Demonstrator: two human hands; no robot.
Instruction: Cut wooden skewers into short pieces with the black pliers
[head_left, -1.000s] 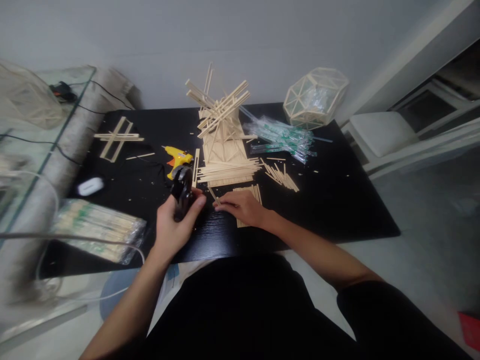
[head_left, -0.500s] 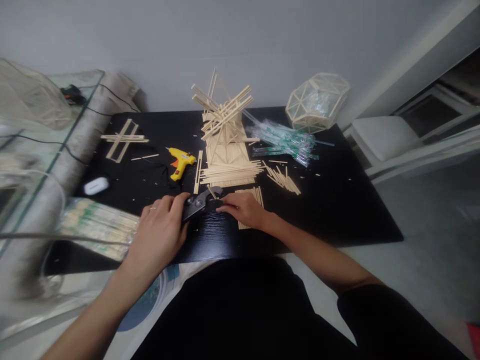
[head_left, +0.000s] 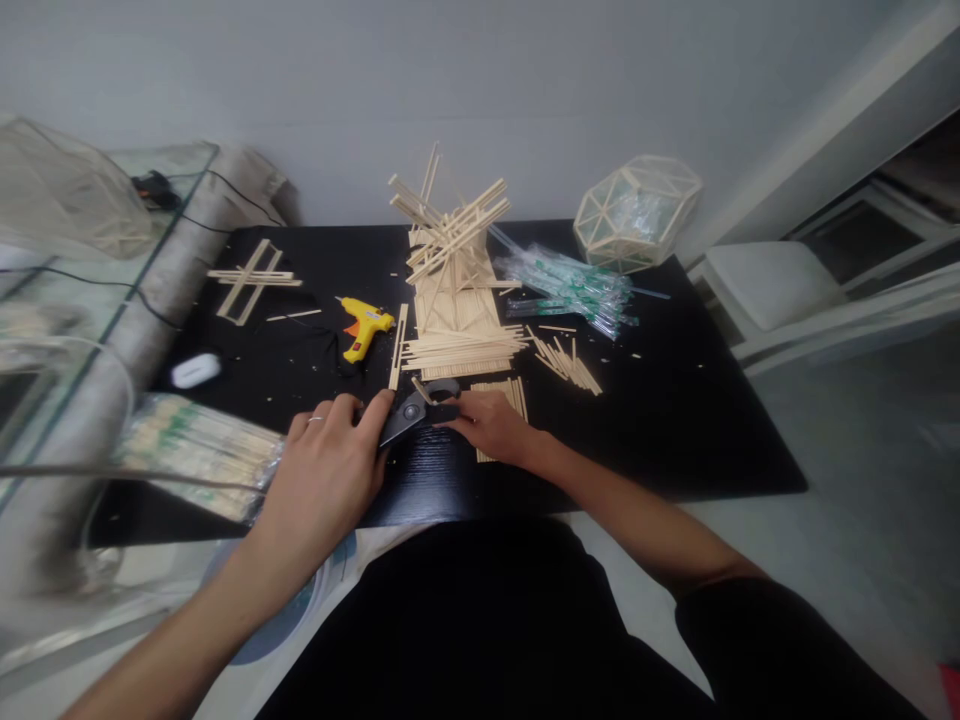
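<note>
My left hand (head_left: 330,450) is wrapped round a dark pair of pruning shears (head_left: 411,411), whose curved jaws are apart and point right. A short piece of thin wooden stick (head_left: 422,391) lies between the jaws. Right beside them my right hand (head_left: 491,422) is closed in a pinch on the stick, most of which the fingers and lower jaw hide. Under that hand lies a flat mat of sticks side by side (head_left: 501,388). Just beyond the shears is a larger pile of loose sticks (head_left: 465,347).
A yellow glue gun (head_left: 367,328) lies left of a stick structure (head_left: 454,240). Plastic wrappers (head_left: 574,285) and a polyhedral stick frame (head_left: 637,210) are at the back right. Packaged sticks (head_left: 202,455), a white case (head_left: 196,371) and crossed sticks (head_left: 255,280) lie left on the black table (head_left: 660,420).
The shears and both hands have shifted slightly to the right, and the jaws show more fully now. The whole view has moved a little.
</note>
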